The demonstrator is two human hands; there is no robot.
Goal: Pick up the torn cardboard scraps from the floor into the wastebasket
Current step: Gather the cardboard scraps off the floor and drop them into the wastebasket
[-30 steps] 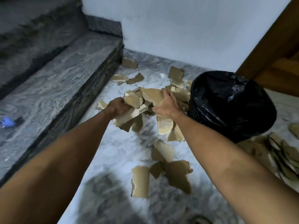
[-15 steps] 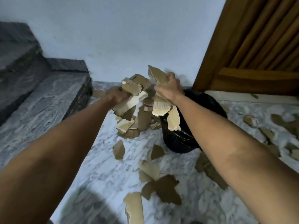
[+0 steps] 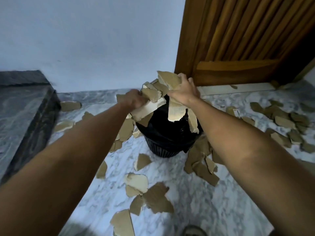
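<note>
Both hands clamp one bundle of scraps (image 3: 153, 97) above the wastebasket (image 3: 168, 142): left hand (image 3: 134, 99) grips its left side, right hand (image 3: 185, 91) its right. More scraps litter the floor (image 3: 213, 210) all around.

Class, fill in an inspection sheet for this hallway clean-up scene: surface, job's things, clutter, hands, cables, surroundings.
Surface: white-grey marble floor, littered.
Job's things: black bag-lined wastebasket upright; bundle of torn brown cardboard scraps held above its mouth; loose floor scraps all around it.
Clutter: nothing seen beyond the scraps.
Hands: left hand and right hand both gripping the bundle.
Cables: nothing seen.
Surroundings: pale wall, slatted wooden door, dark grey stone step.
</note>
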